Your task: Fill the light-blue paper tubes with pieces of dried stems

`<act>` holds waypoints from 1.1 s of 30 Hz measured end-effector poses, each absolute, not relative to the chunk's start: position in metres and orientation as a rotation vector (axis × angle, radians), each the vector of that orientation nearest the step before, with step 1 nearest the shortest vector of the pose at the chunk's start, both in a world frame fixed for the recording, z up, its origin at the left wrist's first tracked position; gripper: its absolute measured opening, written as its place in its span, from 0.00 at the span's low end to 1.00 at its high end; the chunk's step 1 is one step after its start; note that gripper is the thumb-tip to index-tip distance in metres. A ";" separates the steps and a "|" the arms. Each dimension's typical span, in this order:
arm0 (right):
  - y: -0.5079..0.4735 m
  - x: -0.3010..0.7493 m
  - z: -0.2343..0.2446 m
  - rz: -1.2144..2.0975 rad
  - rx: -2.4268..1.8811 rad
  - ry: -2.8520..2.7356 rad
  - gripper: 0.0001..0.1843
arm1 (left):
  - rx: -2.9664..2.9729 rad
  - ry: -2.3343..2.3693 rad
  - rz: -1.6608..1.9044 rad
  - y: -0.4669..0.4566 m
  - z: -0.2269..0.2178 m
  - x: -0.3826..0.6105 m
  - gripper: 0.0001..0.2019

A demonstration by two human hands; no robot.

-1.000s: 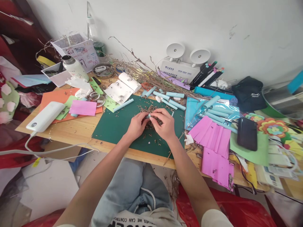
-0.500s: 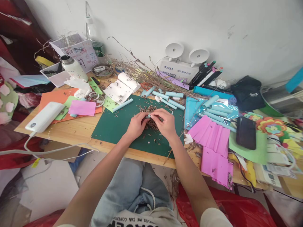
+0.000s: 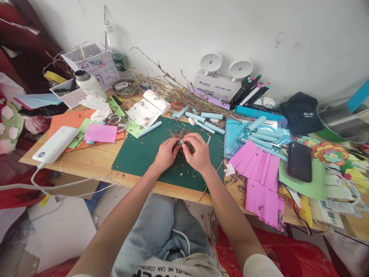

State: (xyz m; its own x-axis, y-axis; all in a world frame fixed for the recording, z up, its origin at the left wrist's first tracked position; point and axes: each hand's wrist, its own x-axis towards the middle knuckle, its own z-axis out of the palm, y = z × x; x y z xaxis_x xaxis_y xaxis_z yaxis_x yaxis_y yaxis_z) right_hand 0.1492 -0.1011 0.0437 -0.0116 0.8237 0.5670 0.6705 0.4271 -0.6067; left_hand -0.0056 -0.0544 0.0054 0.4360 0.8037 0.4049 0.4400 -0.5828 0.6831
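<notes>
I've got both hands meeting over the middle of the dark green cutting mat (image 3: pixel 135 157): left hand (image 3: pixel 165 154) and right hand (image 3: pixel 198 154) each have their fingers pinched together on a small pale blue paper roll (image 3: pixel 180 142), one hand at each end, which steadies it level. The roll sits low, just over the heap of dried brown plant crumbs (image 3: pixel 179 133) at the mat's far middle. My read is that anything loose drops onto the mat rather than the wooden table (image 3: pixel 86 163). Along the mat's far edge lie more pale blue rolled tubes (image 3: pixel 211 115), with a bundle of bare dry twigs (image 3: pixel 173 90) behind them. Right of the mat, pink paper sheets (image 3: pixel 259 165) fan out beside a black phone (image 3: pixel 300 161). Left of the mat sits a white power bank (image 3: pixel 54 144). Crumbs scattered across the mat crowd the hands; nothing larger blocks them.
</notes>
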 end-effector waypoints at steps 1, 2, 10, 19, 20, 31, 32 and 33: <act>-0.101 0.149 0.044 0.197 -1.303 -1.725 0.07 | 2.212 1.049 0.999 -0.054 0.005 -0.006 0.07; -0.101 0.150 0.045 0.193 -1.301 -1.711 0.07 | 2.210 1.054 1.001 -0.054 0.005 -0.005 0.06; -0.097 0.173 0.039 0.189 -1.651 -1.676 0.12 | 2.137 1.185 1.079 -0.053 -0.001 -0.005 0.05; -0.092 0.171 0.030 0.229 -1.718 -1.811 0.11 | 2.110 1.203 1.122 -0.054 -0.001 -0.006 0.05; -0.092 0.171 0.031 0.231 -1.683 -1.739 0.11 | 2.107 1.203 1.124 -0.054 -0.001 -0.006 0.05; -0.083 0.165 0.027 0.675 -1.349 -0.981 0.13 | 2.181 1.121 1.076 -0.053 0.000 -0.004 0.05; -0.083 0.163 0.029 0.664 -1.334 -0.994 0.13 | 2.185 1.115 1.073 -0.053 0.000 -0.005 0.05; -0.084 0.160 0.032 0.650 -1.317 -1.020 0.12 | 2.188 1.111 1.069 -0.053 0.000 -0.005 0.05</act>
State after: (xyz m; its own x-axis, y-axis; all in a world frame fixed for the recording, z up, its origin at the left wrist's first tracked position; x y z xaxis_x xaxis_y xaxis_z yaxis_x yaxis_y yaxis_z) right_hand 0.1598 -0.0838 0.0316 0.4436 0.8658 0.2316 0.1561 0.1798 -0.9712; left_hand -0.0046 -0.0529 -0.0001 0.3713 0.8217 0.4324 0.4636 -0.5676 0.6804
